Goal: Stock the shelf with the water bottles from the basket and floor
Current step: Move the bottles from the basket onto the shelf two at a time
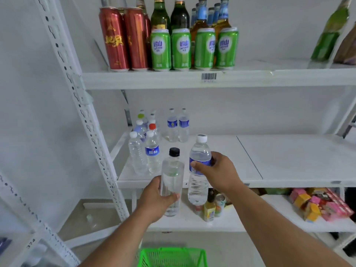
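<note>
Left hand [154, 199] grips a black-capped bottle [172, 182], right hand [217, 172] a white-capped bottle [199, 170]; next, stand both on the middle shelf [250, 160].

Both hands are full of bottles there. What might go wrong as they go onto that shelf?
1. The left hand grips the black-capped bottle low down, so it may tip when set down.
2. Bottles already stand packed at the left of the shelf; a nudge from either held bottle could topple them.
3. The right hand holds the white-capped bottle close beside the other, so the two could knock together.
</note>
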